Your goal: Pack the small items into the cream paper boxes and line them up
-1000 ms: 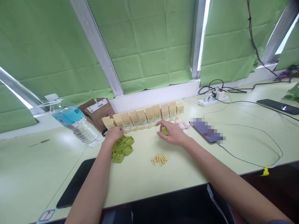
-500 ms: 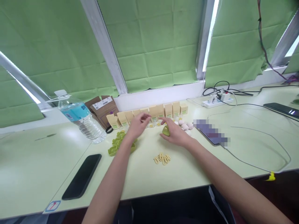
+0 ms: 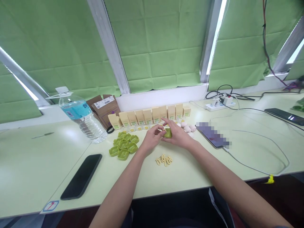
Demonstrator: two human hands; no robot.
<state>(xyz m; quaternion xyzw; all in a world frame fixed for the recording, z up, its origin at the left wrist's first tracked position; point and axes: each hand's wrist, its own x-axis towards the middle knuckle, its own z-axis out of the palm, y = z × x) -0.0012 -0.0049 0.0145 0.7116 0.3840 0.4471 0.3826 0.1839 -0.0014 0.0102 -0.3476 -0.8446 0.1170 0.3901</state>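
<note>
My right hand is closed around a small green cup-like silicone piece, held above the table. My left hand meets it from the left, thumb and fingertips pinched together at its edge. A speck of yellow shows at those fingertips, too small to name. Left of my hands lie several matching green shaped cups in a cluster. Small clear pieces with yellow centres form a row behind. Nearer to me rests a little pile of pale yellow loops. Several pinkish-white rounded pieces sit just beyond my right hand.
Small open beige boxes line the back, beside a brown carton. A large water bottle leans at left. A black phone lies front left; another phone, cabled, lies right. A power strip stands behind.
My left hand has come down and right from the row of clear pieces to the green cup in my right hand. The green cluster, partly covered before, is now in full view.
</note>
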